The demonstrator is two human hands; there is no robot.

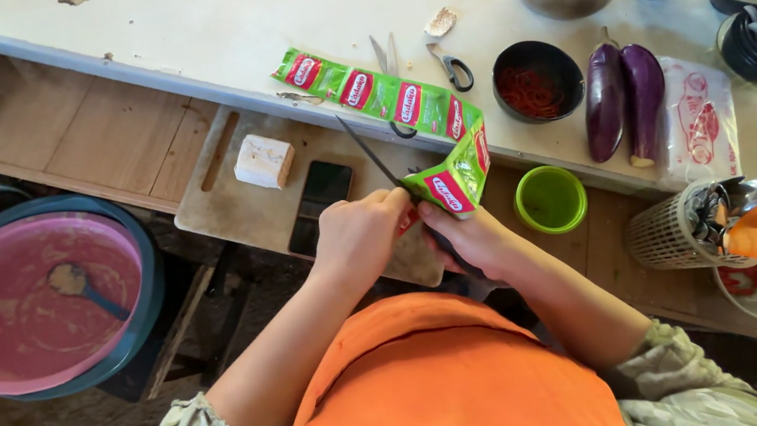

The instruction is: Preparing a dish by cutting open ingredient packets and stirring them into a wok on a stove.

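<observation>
A strip of green and red sachets point(380, 96) runs across the counter and bends down to my hands. My left hand point(357, 237) pinches the strip's lowest sachet point(450, 181) above a wooden cutting board point(246, 209). In my right hand point(479, 240) is the dark handle of a knife point(369, 154). Its thin blade points up and left, passing the sachet's edge. On the board lie a pale block point(264, 160) and a black phone point(322, 192).
Scissors point(451, 65), a black bowl of red shreds point(537, 81), two eggplants point(624, 98) and a green cup point(550, 199) lie to the right. Farther right stands a utensil basket point(676, 237). A pink basin with a spoon point(33, 303) sits low on the left.
</observation>
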